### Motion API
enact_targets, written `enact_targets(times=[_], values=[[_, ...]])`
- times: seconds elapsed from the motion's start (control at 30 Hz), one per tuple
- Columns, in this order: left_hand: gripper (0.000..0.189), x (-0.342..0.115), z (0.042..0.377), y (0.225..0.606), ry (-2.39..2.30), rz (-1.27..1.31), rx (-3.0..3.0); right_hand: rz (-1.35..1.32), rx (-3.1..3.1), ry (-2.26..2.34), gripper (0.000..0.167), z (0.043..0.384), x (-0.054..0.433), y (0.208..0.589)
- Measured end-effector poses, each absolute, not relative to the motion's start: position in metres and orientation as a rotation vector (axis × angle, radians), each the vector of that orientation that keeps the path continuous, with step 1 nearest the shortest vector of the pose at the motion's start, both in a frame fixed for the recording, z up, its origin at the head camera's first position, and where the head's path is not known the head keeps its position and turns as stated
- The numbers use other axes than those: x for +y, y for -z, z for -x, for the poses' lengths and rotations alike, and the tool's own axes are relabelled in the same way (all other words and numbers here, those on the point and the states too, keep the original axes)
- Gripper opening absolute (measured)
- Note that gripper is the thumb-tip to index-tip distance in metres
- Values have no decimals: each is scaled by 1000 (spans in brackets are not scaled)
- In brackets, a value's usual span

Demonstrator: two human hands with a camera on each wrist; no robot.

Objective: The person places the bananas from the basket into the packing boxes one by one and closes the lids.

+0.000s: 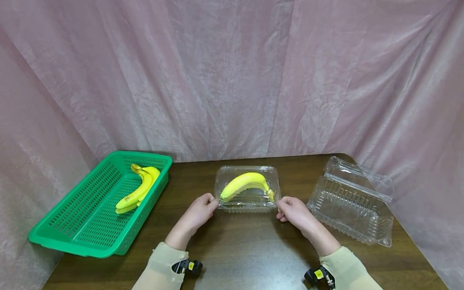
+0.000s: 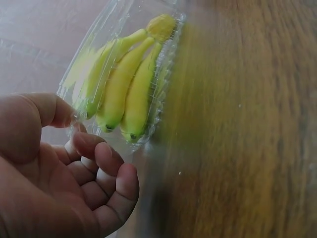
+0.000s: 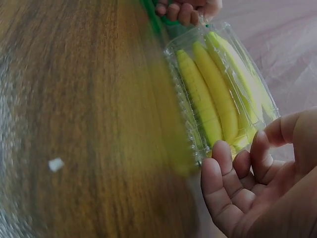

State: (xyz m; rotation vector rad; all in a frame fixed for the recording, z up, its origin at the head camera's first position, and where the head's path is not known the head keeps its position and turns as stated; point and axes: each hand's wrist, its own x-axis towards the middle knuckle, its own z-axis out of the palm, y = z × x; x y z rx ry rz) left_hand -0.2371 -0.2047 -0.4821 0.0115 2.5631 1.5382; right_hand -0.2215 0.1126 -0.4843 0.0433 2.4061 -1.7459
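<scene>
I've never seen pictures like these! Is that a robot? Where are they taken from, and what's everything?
No, it's a person! You see their bare left hand and right hand. The widest picture comes from a camera on the person's head, looking forward and down. The two close-ups come from small cameras, one on each wrist. On the brown table, a green basket holding bananas stands on the left, and open clear packaging lies on the right. Between them is a clear box with more bananas inside. The two hands pinch its near corners, one corner each.
</scene>
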Motion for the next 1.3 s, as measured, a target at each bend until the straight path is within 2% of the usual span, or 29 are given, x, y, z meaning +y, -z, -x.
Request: enact_targets(times=[0.53, 0.93, 1.3], values=[[20, -207, 236, 484, -1513, 51, 2564, -20, 2403, 1709, 24, 219, 112, 485], [30, -208, 238, 482, -1496, 38, 2558, -7, 2382, 1722, 24, 219, 112, 484], [31, -207, 239, 486, -1502, 72, 2624, 32, 2406, 1696, 24, 215, 111, 480]])
